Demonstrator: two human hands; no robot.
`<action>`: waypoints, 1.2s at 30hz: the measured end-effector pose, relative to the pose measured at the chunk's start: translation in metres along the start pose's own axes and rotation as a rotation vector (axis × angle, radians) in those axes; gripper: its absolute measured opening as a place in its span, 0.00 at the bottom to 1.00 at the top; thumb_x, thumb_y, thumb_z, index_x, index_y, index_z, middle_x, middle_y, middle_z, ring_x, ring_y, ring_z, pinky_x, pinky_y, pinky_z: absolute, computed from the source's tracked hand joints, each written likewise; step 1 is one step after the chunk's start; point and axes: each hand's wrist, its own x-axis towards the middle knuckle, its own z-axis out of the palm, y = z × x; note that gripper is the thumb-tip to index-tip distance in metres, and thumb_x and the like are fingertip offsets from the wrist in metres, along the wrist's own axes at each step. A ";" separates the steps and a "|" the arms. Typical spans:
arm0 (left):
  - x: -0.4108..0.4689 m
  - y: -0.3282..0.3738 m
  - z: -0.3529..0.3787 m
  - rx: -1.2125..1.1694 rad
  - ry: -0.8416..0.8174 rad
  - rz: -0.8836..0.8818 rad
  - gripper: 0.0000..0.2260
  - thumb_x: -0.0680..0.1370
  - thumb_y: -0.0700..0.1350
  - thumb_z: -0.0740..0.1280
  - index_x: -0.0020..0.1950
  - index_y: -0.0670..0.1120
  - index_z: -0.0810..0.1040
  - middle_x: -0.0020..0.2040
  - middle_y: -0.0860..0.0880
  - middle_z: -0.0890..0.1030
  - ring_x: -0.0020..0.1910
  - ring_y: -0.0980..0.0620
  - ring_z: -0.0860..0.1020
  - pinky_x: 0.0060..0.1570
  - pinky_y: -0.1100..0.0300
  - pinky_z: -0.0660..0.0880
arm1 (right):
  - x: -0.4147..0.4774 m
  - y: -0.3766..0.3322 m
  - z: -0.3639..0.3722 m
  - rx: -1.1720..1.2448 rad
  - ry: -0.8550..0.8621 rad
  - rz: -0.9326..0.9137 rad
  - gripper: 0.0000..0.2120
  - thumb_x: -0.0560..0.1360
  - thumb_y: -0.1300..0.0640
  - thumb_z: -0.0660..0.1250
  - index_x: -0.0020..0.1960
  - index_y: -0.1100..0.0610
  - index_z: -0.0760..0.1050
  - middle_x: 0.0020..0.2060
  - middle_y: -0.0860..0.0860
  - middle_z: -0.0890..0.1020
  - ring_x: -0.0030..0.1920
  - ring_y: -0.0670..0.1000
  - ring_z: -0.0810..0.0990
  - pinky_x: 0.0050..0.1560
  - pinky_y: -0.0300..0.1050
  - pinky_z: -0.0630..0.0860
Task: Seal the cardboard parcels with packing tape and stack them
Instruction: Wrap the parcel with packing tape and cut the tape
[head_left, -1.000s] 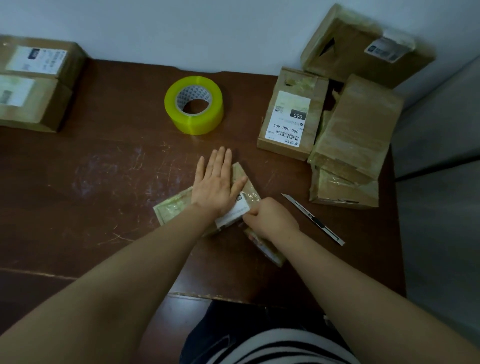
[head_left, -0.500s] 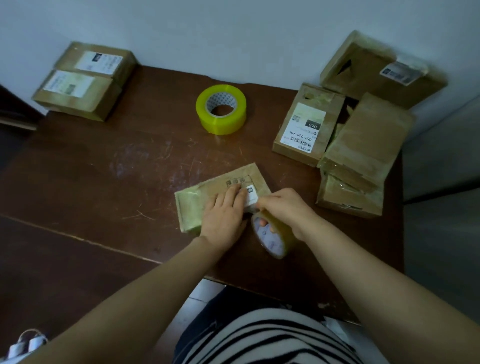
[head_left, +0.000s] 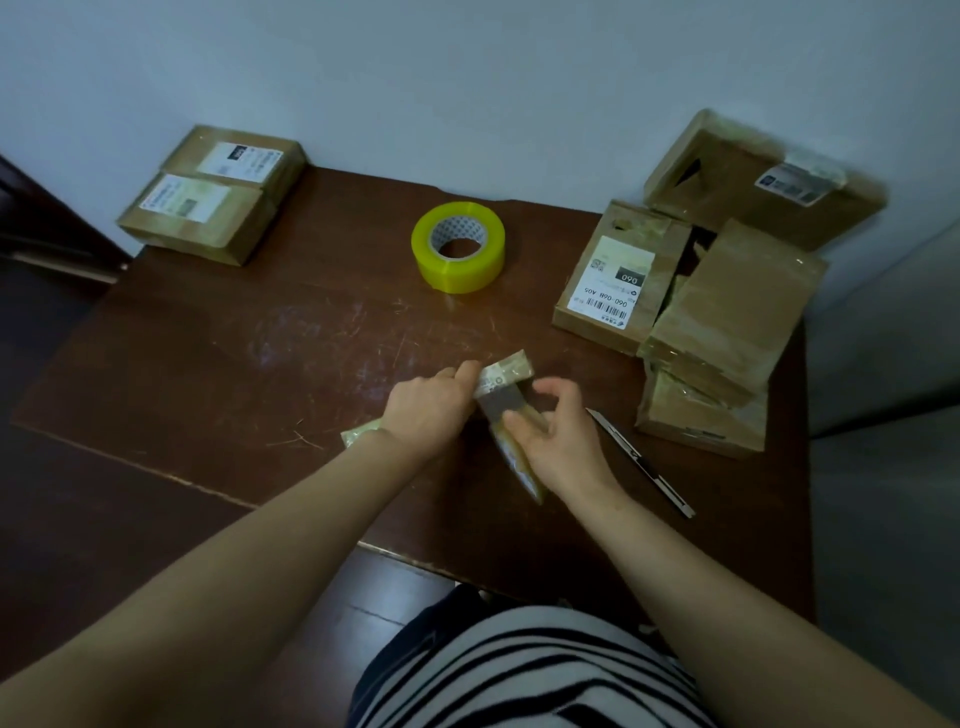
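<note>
Left hand (head_left: 426, 410): fingers bent over parcel (head_left: 511, 366), gripping it; parcel flat at front middle of table (head_left: 208, 364), mostly hidden under hand. Right hand (head_left: 563, 441): fingers and thumb curled round tape roll (head_left: 519, 460), edge-on to us, blurred, against parcel's right end. Just right of that hand we see knife (head_left: 641, 465) lying on table. Yellow tape roll (head_left: 457, 247) flat further back. Two stacked parcels (head_left: 213, 197) far left corner; loose pile of parcels (head_left: 727, 312) at right.
</note>
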 end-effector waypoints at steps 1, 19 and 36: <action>0.000 -0.001 -0.001 -0.005 -0.006 0.002 0.17 0.81 0.52 0.58 0.68 0.48 0.64 0.59 0.47 0.77 0.51 0.39 0.80 0.39 0.52 0.70 | 0.002 0.003 0.004 0.029 0.001 0.034 0.14 0.75 0.50 0.69 0.55 0.47 0.66 0.48 0.53 0.80 0.44 0.50 0.82 0.47 0.42 0.79; 0.062 0.044 -0.019 -0.355 -0.222 -0.142 0.29 0.80 0.64 0.43 0.56 0.46 0.76 0.57 0.41 0.79 0.57 0.40 0.76 0.47 0.51 0.66 | 0.045 -0.002 0.021 -0.047 -0.023 0.170 0.18 0.74 0.51 0.69 0.59 0.57 0.71 0.56 0.56 0.79 0.58 0.58 0.77 0.56 0.54 0.75; 0.005 -0.058 -0.018 -0.606 -0.193 -0.028 0.20 0.77 0.49 0.69 0.67 0.47 0.73 0.57 0.49 0.79 0.55 0.49 0.77 0.49 0.59 0.70 | 0.036 -0.016 0.012 0.109 -0.053 0.071 0.12 0.70 0.45 0.73 0.45 0.48 0.72 0.46 0.48 0.80 0.47 0.48 0.80 0.46 0.44 0.76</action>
